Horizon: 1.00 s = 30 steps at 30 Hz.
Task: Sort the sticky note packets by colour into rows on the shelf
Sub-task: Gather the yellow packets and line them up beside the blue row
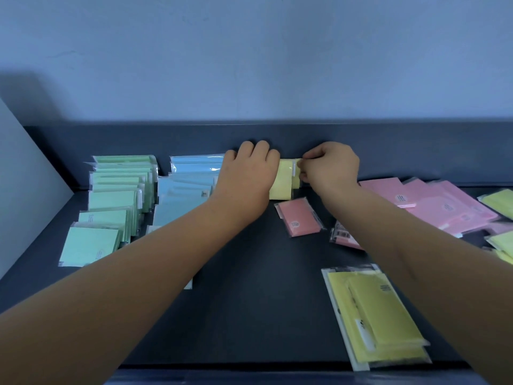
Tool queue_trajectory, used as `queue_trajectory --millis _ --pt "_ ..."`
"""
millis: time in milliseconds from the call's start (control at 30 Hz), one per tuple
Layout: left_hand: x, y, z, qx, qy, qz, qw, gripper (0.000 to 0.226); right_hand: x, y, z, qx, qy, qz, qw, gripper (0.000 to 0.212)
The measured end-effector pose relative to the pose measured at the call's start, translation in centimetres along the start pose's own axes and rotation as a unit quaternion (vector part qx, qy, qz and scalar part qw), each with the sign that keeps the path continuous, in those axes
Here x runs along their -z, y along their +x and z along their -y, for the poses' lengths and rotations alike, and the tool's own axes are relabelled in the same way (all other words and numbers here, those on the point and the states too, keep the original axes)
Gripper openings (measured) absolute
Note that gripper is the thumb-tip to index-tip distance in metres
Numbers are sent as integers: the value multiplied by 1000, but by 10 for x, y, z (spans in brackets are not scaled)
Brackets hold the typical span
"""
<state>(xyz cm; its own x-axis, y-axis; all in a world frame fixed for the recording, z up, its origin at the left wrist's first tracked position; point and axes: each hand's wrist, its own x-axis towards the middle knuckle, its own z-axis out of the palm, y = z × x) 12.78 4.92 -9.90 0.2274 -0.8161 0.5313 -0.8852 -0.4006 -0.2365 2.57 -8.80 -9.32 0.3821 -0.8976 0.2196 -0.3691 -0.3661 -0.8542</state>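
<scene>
Yellow packet (283, 180): by the shelf's (249, 287) back edge, long axis front to back.
Right grip (330, 168): pinches its right edge.
Left grip (247, 176): curled at its left, hold unclear.

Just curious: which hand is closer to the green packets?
Left. The left hand lies over the blue row beside the green packets; the right hand is farther right, pinching a yellow packet.

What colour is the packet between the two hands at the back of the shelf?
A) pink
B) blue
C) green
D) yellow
D: the packet between the left hand and the right hand, which pinches its edge, is yellow.
</scene>
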Motion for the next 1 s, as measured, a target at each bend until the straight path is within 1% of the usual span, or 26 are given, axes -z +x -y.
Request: queue_trajectory --millis 33,67,167,267,333,367,467,533,667,733,867,1000 --pt "0 0 0 0 -2 -1 1000 53 0 0 2 -7 -14 -3 1000 6" --pt "1 0 0 -1 -3 0 1000 54 1 -1 3 -12 -34 -7 999 7" --pt "4 -1 0 -4 -4 5 1000 51 10 -7 9 0 -93 -14 996 16" --pt "8 -1 0 2 -17 2 1000 43 25 -15 14 29 -121 -8 992 33" --pt "12 0 -1 13 -29 -5 999 40 37 -23 20 42 -134 -1 990 39" --pt "14 0 -1 21 -35 -9 999 40 43 -26 22 50 -141 5 989 38" --pt "18 1 -2 40 -43 -14 998 42 61 -39 25 81 -148 15 986 27" --pt "22 0 -4 53 -45 -5 998 44 71 -46 23 98 -162 32 981 27" --pt "35 -2 -13 63 -42 3 997 49 94 -56 16 117 -185 51 974 42" --pt "44 0 -20 58 -35 -2 998 51 112 -61 12 141 -201 69 967 50" --pt "64 4 -52 77 -49 9 996 66 157 -71 -5 192 -239 85 948 64" --pt "81 13 -122 97 -72 56 991 71 197 -74 -33 203 -248 85 943 66"
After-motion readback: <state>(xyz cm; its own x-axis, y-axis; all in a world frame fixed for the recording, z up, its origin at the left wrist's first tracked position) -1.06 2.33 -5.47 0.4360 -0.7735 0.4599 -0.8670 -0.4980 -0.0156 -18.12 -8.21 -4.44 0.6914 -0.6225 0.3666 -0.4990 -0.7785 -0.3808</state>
